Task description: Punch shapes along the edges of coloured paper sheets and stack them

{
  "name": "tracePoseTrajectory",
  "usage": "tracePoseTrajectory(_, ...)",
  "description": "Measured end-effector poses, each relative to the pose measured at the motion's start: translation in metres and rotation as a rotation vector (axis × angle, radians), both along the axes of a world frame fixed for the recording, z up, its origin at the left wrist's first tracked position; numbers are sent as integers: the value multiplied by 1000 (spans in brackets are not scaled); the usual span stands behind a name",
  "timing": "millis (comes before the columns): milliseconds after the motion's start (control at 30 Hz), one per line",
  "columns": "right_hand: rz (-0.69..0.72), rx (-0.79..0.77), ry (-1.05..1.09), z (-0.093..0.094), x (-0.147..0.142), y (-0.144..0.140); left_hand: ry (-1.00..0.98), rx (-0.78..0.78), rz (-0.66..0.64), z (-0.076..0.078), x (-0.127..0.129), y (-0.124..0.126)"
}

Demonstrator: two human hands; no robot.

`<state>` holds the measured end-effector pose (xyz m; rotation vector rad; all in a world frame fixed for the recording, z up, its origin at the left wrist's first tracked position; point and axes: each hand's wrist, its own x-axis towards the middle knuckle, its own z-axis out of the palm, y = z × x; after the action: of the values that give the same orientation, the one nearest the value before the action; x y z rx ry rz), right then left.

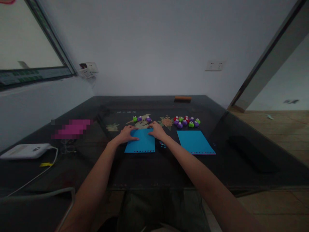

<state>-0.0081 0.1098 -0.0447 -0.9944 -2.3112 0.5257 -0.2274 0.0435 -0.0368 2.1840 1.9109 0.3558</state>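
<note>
I see left hand [127, 134] and right hand [156, 130] pressed flat, fingers spread, gripping nothing, pinning the blue sheet [141, 143]; punches [187, 121] at 1 o'clock.

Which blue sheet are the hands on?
The left blue sheet: left hand and right hand rest on its far edge. The right blue sheet lies untouched.

Single head-worn view, aimed forward and down over dark table [154, 167]; wall faced beyond fingers [135, 139]; hands seen at arm's length.
</note>
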Motion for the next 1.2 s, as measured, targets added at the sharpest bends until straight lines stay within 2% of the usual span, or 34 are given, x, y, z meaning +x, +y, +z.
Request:
tracePoseTrajectory(267,-73,-325,268,12,4,-2,11,-5,8,4,2,-3)
tracePoseTrajectory(367,-102,-525,323,19,6,-9,0,1,15,4,3,-4)
tracePoseTrajectory(500,-6,-755,285,27,10,-22,-17,18,18,4,3,-5)
tracePoseTrajectory(600,62,-751,214,30,15,-31,-20,35,24,3,2,-4)
tracePoseTrajectory(733,55,-670,165,25,17,-38,-17,37,22,0,0,-4)
tracePoseTrajectory(867,76,-686,210,20,15,-41,-70,91,25,3,-2,-3)
tracePoseTrajectory(1000,51,-694,344,23,21,-37,-337,228,131,7,2,1)
tracePoseTrajectory(1100,8,-672,424,30,31,-30,-712,163,182,8,11,2)
tracePoseTrajectory(1200,-29,-660,497,37,45,-24,-1024,73,136,13,28,-4)
